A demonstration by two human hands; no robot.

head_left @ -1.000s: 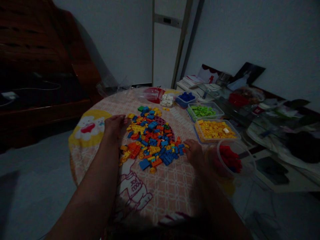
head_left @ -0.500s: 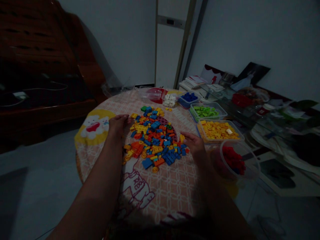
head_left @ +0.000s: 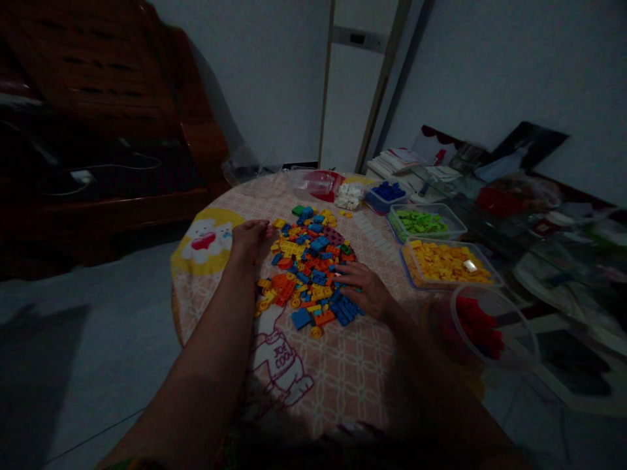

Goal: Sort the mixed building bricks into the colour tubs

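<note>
A mixed pile of toy building bricks (head_left: 304, 251), mostly blue, yellow and orange, is spread over the patterned tablecloth (head_left: 343, 365). My left hand (head_left: 251, 237) rests at the pile's left edge, its fingers drawn together; whatever they may hold is too small and dark to make out. Over the right side of the pile lies my right hand (head_left: 365, 290), palm down with fingers stretched out and apart, touching the bricks. Near its fingertips are orange and blue bricks. A yellow wheel-like piece (head_left: 316, 331) sits at the pile's near edge.
Along the right stand a tub of yellow bricks (head_left: 407, 262), a tub of green bricks (head_left: 460, 230), a tub of blue bricks (head_left: 372, 201) and a tilted round tub with red bricks (head_left: 531, 336). White bricks (head_left: 349, 195) sit at the back beside a clear plastic tray (head_left: 306, 185).
My right hand has moved left from the pile's right edge onto the bricks, its fingers now spread. My left hand stays beside the pile. The whole view has shifted slightly.
</note>
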